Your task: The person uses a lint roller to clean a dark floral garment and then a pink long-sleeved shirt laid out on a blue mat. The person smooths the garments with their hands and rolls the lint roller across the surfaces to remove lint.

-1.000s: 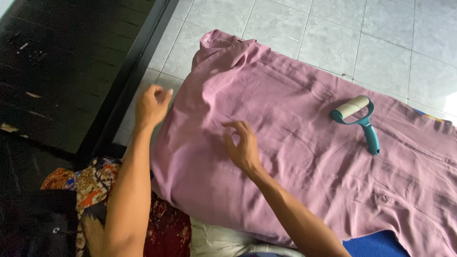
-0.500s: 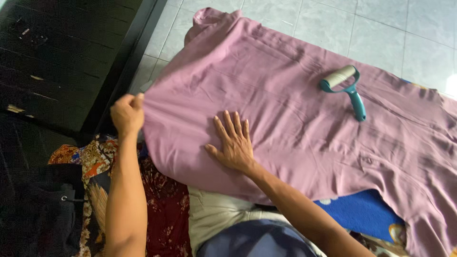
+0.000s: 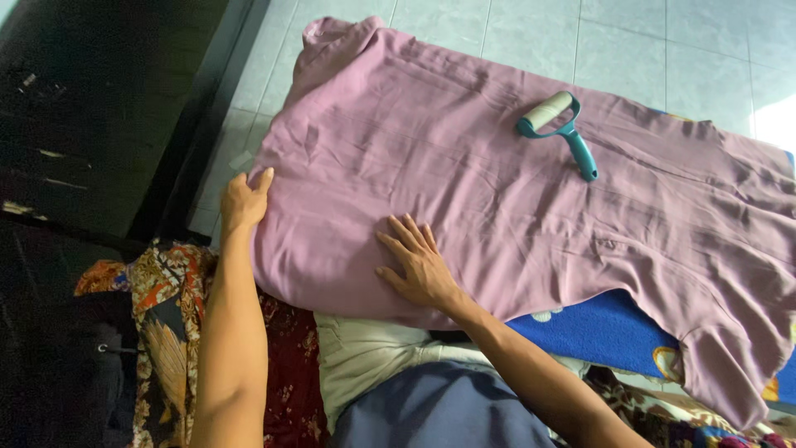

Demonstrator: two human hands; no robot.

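- The floor (image 3: 663, 41) is pale grey tile with thin grout lines, brightly lit at the right edge; a dark, glossy black surface (image 3: 83, 99) runs along the left side.
- A mauve garment (image 3: 497, 207) lies spread over the floor and over a blue mat (image 3: 613, 332) whose corner shows beneath its lower hem.
- The left hand (image 3: 243, 202) rests on the garment's left edge, fingers curled over the hem; whether it pinches the cloth or only presses it cannot be told from this angle.
- The right hand (image 3: 417, 265) lies flat on the garment near its lower left, fingers spread, grasping nothing.
- A teal-handled lint roller (image 3: 560, 129) lies on the garment, well apart from both hands, its pale roll pointing up and right.
- A patterned red and orange cloth (image 3: 166, 299) lies bunched under the left forearm.
- The garment's far right side is cut off by the frame, and the mat's print is mostly covered.
- The black surface is probably furniture or a door, but it is too dark to tell.
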